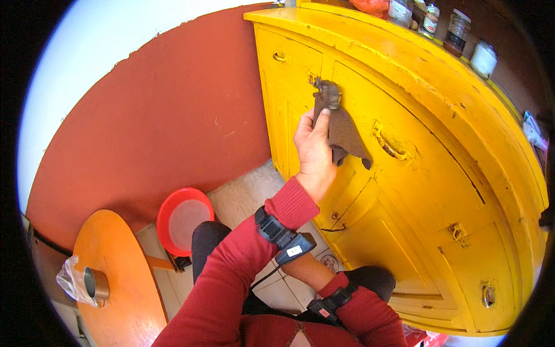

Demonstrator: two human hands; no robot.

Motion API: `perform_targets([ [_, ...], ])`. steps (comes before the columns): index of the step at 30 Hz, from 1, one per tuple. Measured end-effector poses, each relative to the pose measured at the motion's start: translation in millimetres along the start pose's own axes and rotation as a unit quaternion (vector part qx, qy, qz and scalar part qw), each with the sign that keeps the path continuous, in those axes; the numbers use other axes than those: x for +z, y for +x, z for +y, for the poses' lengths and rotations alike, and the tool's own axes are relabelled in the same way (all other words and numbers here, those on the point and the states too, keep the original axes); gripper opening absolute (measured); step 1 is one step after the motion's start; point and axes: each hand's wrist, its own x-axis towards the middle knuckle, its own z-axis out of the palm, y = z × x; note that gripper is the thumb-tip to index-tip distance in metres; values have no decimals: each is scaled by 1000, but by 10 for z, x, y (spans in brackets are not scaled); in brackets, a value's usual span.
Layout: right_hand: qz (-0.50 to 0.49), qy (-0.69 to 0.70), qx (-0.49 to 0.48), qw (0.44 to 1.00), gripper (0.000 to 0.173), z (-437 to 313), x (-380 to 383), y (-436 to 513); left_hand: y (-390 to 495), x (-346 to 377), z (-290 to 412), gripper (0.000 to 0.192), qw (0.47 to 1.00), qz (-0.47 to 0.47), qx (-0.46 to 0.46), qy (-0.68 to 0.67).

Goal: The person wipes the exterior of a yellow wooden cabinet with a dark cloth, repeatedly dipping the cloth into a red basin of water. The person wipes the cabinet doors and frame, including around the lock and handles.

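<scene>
My left hand [318, 152] reaches up to the front of a yellow painted wooden cabinet [390, 212]. A brown cloth [349, 134] is pinched between its thumb and fingers and hangs down to the right. Just above the thumb is a dark metal piece [331, 93], blurred, perhaps a padlock; it lies by a hasp [312, 79] on the drawer front. Right of the cloth, a worn drawer handle [390, 145] has chipped yellow paint. My right forearm [308, 269] passes beneath my left one, which hides the right hand.
Several jars [484, 58] line a shelf above the cabinet ledge [368, 37]. A red plastic basin [162, 221] stands near the red-painted wall [173, 117]. On an orange table [125, 269] at lower left are a metal mug [102, 284] and a clear plastic bag [71, 279].
</scene>
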Motion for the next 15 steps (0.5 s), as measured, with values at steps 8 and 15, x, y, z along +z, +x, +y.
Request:
perform_targets([
  [8, -136, -180, -12, 974, 20, 142, 55, -15, 355, -37, 17, 12, 994, -33, 94, -36],
  [15, -62, 47, 49, 996, 34, 350, 210, -80, -419, -249, -184, 24, 978, -123, 108, 128],
])
